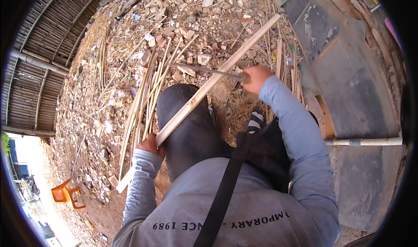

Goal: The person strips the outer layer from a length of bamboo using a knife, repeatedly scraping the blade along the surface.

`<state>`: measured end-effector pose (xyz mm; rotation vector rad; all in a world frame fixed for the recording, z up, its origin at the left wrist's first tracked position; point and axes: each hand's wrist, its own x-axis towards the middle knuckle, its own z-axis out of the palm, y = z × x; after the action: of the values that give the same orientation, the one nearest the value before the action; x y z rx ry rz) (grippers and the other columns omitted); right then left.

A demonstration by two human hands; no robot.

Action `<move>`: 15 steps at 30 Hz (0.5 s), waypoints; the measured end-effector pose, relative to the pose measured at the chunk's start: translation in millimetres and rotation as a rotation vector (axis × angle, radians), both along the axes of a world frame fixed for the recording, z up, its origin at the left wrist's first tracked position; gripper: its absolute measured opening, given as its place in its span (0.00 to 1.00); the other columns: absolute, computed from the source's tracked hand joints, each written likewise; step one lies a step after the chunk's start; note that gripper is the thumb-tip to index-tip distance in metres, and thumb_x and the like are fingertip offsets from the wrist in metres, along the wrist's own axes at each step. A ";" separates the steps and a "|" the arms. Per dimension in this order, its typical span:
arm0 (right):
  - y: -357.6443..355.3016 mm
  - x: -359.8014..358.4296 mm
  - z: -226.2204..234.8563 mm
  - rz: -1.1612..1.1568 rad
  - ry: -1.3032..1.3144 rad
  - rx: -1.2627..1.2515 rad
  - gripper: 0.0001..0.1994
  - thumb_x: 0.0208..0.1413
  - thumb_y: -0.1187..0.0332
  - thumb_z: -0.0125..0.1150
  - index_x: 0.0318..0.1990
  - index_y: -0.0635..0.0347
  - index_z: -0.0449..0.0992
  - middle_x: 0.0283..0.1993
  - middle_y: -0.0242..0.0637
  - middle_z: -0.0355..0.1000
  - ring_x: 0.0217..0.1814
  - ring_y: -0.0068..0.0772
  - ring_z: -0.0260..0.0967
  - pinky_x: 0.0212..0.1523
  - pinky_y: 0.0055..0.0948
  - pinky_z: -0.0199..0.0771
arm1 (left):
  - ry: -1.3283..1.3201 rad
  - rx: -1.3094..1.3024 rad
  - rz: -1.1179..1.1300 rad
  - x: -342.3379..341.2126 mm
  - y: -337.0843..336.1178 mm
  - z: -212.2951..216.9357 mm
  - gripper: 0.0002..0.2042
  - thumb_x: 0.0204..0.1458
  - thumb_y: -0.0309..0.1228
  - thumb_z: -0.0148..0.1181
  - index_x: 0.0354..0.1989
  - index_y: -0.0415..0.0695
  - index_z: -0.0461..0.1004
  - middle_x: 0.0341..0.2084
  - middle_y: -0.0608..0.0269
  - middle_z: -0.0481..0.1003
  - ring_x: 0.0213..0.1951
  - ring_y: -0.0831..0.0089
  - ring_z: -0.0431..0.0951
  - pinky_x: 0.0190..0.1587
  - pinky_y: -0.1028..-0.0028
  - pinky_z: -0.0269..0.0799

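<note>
A long, pale bamboo strip (191, 103) slants across my left thigh, from the lower left up to the far right. My left hand (151, 145) is closed around its near part, beside my knee. In my right hand (257, 79) is the handle of a long-bladed knife (200, 68), gripped in front of my right knee. The blade points left and crosses the strip around its middle; whether its edge touches the strip I cannot tell.
Several split bamboo strips (141, 94) lie left of my left leg, and more (281, 59) lie at the right. Rubble and stones (183, 20) cover the ground ahead. Dark boards (348, 81) stand at the right, a bamboo wall (39, 42) far left, and an orange plastic chair (64, 193) lower left.
</note>
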<state>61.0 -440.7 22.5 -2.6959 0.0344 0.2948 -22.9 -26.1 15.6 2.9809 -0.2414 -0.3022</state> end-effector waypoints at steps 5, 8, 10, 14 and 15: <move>-49.4 18.1 -33.1 -0.235 -0.095 0.028 0.19 0.43 0.60 0.61 0.43 0.56 0.78 0.39 0.48 0.76 0.43 0.49 0.74 0.48 0.39 0.74 | -0.002 0.023 -0.002 0.6 -8.1 12.6 0.14 0.46 0.33 0.59 0.40 0.42 0.66 0.23 0.44 0.76 0.28 0.45 0.78 0.32 0.53 0.75; -20.3 10.9 -10.1 -0.124 -0.047 -0.018 0.16 0.43 0.61 0.62 0.40 0.58 0.78 0.37 0.48 0.76 0.42 0.50 0.74 0.46 0.40 0.73 | -0.001 0.049 0.016 1.2 -3.3 12.4 0.15 0.46 0.33 0.59 0.40 0.42 0.66 0.22 0.44 0.75 0.28 0.45 0.78 0.32 0.52 0.75; -9.9 1.1 -14.6 0.035 -0.059 -0.026 0.15 0.43 0.61 0.64 0.37 0.58 0.77 0.33 0.48 0.75 0.39 0.50 0.74 0.43 0.41 0.73 | 0.000 0.063 0.020 0.6 -0.7 9.0 0.14 0.46 0.33 0.59 0.40 0.43 0.66 0.22 0.44 0.75 0.28 0.45 0.78 0.32 0.52 0.75; -31.7 4.5 -17.3 -0.039 -0.093 0.041 0.20 0.42 0.60 0.67 0.42 0.60 0.78 0.35 0.48 0.76 0.39 0.50 0.74 0.44 0.39 0.73 | -0.001 0.021 0.003 -1.1 0.4 0.3 0.14 0.46 0.33 0.59 0.39 0.43 0.66 0.22 0.44 0.75 0.27 0.45 0.78 0.31 0.52 0.75; -41.3 9.3 -22.0 -0.046 -0.099 0.034 0.20 0.42 0.60 0.67 0.42 0.60 0.78 0.35 0.48 0.76 0.39 0.50 0.74 0.44 0.39 0.73 | -0.009 0.040 0.014 1.3 -2.7 -0.2 0.14 0.46 0.33 0.59 0.39 0.43 0.66 0.22 0.44 0.75 0.27 0.44 0.78 0.31 0.52 0.75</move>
<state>70.3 -482.1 0.5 -2.6680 0.0611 0.1467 -21.6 -28.8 15.4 3.0231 -0.2182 -0.2958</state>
